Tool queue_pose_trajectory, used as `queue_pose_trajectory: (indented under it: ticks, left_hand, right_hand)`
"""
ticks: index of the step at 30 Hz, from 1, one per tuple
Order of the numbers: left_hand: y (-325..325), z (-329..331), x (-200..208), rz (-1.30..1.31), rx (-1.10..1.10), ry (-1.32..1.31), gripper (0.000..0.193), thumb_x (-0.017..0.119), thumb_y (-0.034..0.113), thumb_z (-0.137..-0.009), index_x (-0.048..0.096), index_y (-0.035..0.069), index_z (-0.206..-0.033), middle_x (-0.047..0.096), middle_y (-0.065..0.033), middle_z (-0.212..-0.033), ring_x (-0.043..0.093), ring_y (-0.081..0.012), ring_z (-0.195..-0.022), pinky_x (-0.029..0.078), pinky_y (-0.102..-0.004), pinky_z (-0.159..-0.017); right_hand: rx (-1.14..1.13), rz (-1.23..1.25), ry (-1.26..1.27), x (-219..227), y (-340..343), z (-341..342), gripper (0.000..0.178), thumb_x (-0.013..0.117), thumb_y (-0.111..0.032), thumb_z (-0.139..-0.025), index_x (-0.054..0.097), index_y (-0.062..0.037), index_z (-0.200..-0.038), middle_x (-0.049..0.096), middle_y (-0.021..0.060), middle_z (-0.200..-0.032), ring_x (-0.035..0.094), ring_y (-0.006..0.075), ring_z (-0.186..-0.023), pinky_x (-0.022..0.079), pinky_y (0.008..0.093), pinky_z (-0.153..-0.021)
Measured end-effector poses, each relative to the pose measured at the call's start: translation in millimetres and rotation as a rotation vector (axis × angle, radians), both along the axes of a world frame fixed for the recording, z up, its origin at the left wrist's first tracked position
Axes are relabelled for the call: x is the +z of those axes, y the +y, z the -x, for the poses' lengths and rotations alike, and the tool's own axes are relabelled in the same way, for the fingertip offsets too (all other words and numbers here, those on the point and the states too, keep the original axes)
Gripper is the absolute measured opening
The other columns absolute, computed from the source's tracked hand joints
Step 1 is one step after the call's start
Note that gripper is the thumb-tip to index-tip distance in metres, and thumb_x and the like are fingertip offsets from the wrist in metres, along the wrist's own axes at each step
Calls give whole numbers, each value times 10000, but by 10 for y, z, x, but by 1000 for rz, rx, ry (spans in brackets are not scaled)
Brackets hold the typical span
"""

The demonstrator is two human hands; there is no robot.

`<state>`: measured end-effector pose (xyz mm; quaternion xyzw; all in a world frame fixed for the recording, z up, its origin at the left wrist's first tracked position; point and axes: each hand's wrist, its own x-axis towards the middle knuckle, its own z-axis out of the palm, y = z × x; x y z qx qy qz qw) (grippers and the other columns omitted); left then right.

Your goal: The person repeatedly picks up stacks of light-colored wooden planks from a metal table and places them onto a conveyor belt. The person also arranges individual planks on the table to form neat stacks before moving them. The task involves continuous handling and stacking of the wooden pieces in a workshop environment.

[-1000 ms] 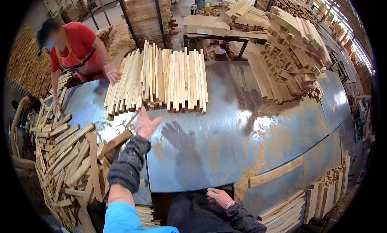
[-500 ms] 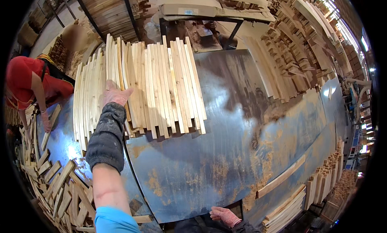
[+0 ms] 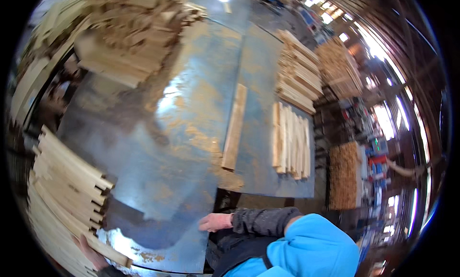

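At the lower left, my left hand point(image 3: 91, 253) lies against the row of pale wooden strips point(image 3: 69, 181), thumb and fingers apart. Beside it, one wooden strip point(image 3: 114, 253) sticks out past its neighbours' ends. Motion blur softens this area, and part of the hand is cut off by the dark rim. My right hand point(image 3: 215, 223), in a pinkish work glove, is at the near edge of the metal-topped table point(image 3: 158, 181). Its fingers are curled together, with nothing visible in them.
A single board point(image 3: 235, 128) lies on the sawdust-strewn table. Stacked strips point(image 3: 291, 140) and a larger pile point(image 3: 299, 75) stand to its right. Rough offcuts point(image 3: 129, 47) are heaped at the far left. Another block of stacked wood point(image 3: 344, 176) stands beyond the table's right side.
My view has swung right, so the strips and my left hand now sit at the lower left. The person in red has left the view. My right hand's fingers look more curled.
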<state>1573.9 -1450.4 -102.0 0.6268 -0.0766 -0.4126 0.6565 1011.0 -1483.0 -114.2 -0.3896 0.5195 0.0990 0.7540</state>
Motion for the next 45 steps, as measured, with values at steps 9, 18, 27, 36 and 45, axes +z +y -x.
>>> queue_pose_trajectory:
  ticks: [9,18,27,36,45]
  left_hand:
    - [-411,2951,886,6,-476,-73,1122,766,238,-736,254,112,-1727,519,-157,-1418,591,-250,-1078,549,-367,-927]
    - [-1397,6207,1222,226,-1314,-678,1228,875,277,-624,296,1,-1671,530,-249,-1465,595,-368,-1310,505,-448,-1104]
    - [-1738,8536,887,89,-1584,-894,1272,947,342,-636,289,63,-1688,541,-259,-1428,572,-428,-1318,498,-500,-1130]
    - [-2393,9463,117,-115,-1253,-1338,1225,957,465,-664,351,92,-1661,575,-259,-1257,604,-424,-1162,530,-514,-1008]
    - [-2102,9973,-365,-238,-1514,-1295,1132,879,487,-817,281,85,-1689,606,-241,-1397,612,-386,-1267,511,-471,-1071]
  right_hand:
    - [-222,64,-137,36,118,794,390,708,-368,-1022,736,-62,-1263,650,16,-909,557,151,-763,495,340,-665]
    - [-633,128,-119,149,251,3155,327,721,-307,-1001,754,-96,-1249,666,-3,-906,614,118,-824,528,292,-700]
    - [-997,135,-132,296,552,5139,529,730,-324,-1037,630,-19,-1458,691,8,-986,632,100,-867,539,256,-764]
    - [-965,242,-194,152,715,5396,550,699,-276,-1057,584,-24,-1532,708,32,-1170,639,126,-973,540,279,-885]
    - [-752,162,-93,7,869,5345,539,712,-333,-1045,640,2,-1462,724,115,-1296,674,192,-1111,543,331,-976]
